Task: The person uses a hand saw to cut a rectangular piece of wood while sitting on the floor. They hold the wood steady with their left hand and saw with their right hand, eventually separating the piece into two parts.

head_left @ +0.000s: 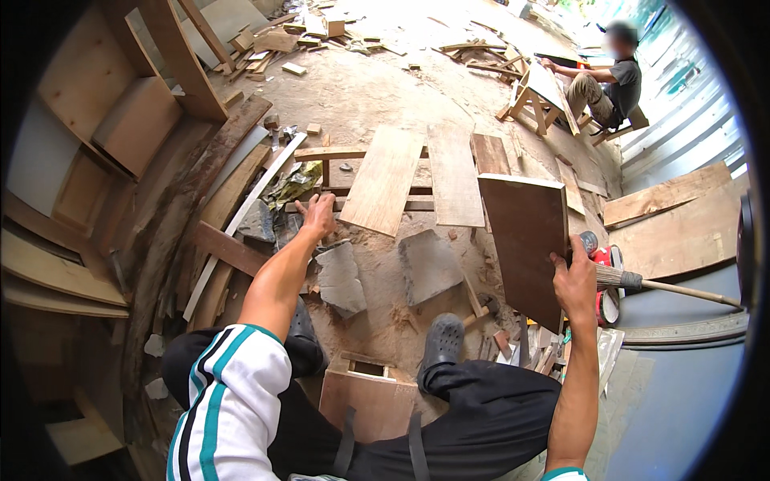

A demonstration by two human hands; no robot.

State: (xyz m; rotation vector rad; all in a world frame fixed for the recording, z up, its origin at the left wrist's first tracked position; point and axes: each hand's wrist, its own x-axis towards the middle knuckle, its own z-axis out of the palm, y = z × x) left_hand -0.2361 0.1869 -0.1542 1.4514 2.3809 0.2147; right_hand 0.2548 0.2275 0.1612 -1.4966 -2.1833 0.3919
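My right hand [576, 280] is closed on the edge of a dark brown wooden board [525, 240], held tilted up at my right. My left hand [321, 216] reaches to the near rail of a low wooden frame [353, 151], thumb and fingers apart; whether it touches the rail I cannot tell. Across that frame lie a pale wooden board [385, 180] and a greyish board [455, 176], side by side. A smaller brown board [491, 152] sits to their right, partly behind the one I hold.
Two broken concrete slabs [341, 279] [431, 267] lie before my feet, a wooden box [369, 409] between my legs. Planks and cabinet-like panels [136, 120] crowd the left. At right are a long-handled brush [618, 277] and leaning boards [682, 228]. A person [613, 80] sits working at far right.
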